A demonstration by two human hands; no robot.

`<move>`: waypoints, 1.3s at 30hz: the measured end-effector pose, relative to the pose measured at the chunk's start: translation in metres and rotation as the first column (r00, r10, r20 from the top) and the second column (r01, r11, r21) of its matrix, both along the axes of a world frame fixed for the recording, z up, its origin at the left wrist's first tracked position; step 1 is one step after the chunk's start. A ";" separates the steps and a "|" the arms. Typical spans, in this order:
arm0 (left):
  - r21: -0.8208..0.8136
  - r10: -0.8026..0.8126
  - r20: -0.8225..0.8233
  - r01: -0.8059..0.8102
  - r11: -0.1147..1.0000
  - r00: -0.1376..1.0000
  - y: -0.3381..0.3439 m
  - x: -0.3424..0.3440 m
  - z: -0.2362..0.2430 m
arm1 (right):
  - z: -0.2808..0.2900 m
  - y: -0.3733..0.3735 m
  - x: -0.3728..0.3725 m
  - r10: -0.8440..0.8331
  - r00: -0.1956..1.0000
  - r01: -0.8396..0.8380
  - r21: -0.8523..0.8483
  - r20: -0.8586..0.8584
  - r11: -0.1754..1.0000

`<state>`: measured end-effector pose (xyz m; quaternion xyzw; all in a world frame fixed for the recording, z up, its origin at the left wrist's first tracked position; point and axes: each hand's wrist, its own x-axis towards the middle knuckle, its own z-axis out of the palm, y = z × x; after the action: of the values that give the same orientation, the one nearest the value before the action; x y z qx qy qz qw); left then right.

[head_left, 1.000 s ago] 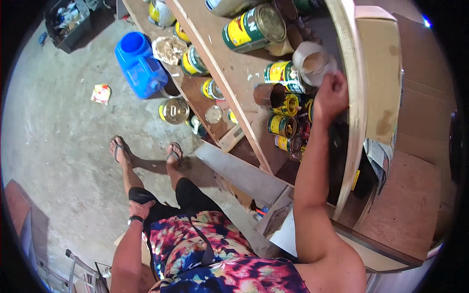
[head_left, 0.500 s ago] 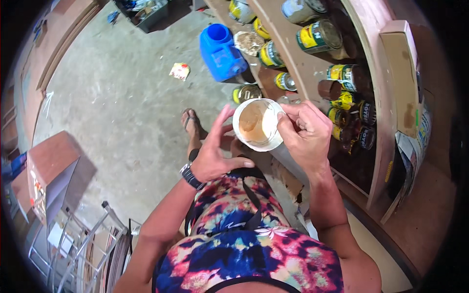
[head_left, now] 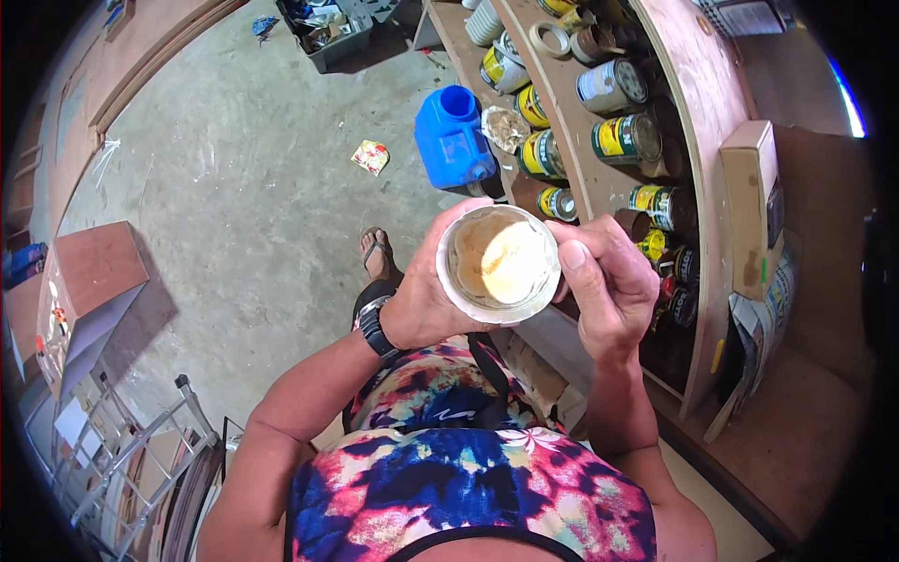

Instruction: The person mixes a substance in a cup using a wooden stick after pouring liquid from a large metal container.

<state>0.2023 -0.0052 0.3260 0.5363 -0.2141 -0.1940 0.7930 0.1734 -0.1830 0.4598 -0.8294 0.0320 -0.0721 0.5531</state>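
Note:
A whitish cup [head_left: 496,262] with brown stains and a pale yellowish patch inside is held up in front of my chest. My left hand [head_left: 420,290] wraps round its left side, with part of the fingers hidden behind it. My right hand [head_left: 611,286] grips its right side, thumb near the rim. Beyond the cup, paint cans [head_left: 626,140] with yellow and green labels lie and stand on the wooden shelves [head_left: 545,94] at the right.
A blue jerrycan [head_left: 449,145] and a crumpled packet [head_left: 370,156] rest on the concrete floor [head_left: 234,178]. A grey bin [head_left: 328,42] sits at the back. Wooden boxes [head_left: 98,267] and a metal rack [head_left: 154,450] are at the left, cardboard [head_left: 749,206] at the right.
My right hand has brought the cup from the shelf to in front of me. My left hand has risen from my leg and closed round it. The view has swung with my head.

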 end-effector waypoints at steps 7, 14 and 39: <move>-0.174 -0.055 -0.086 0.040 0.984 0.995 0.013 0.027 0.021 | 0.033 0.026 0.023 0.052 0.996 -0.041 -0.150 0.071 0.988; -0.270 -0.084 -0.084 0.059 0.961 0.993 0.029 0.049 0.031 | 0.056 0.052 0.047 0.119 0.986 -0.091 -0.218 0.120 0.972; 0.022 0.190 -0.016 -0.189 0.982 0.982 0.126 0.133 0.057 | 0.008 0.111 0.133 0.218 0.960 -0.208 -0.074 0.174 0.975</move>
<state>0.3351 0.1206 0.3832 0.5604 -0.1532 -0.1245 0.8043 0.3068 -0.0721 0.4682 -0.8328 -0.1098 -0.0883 0.5354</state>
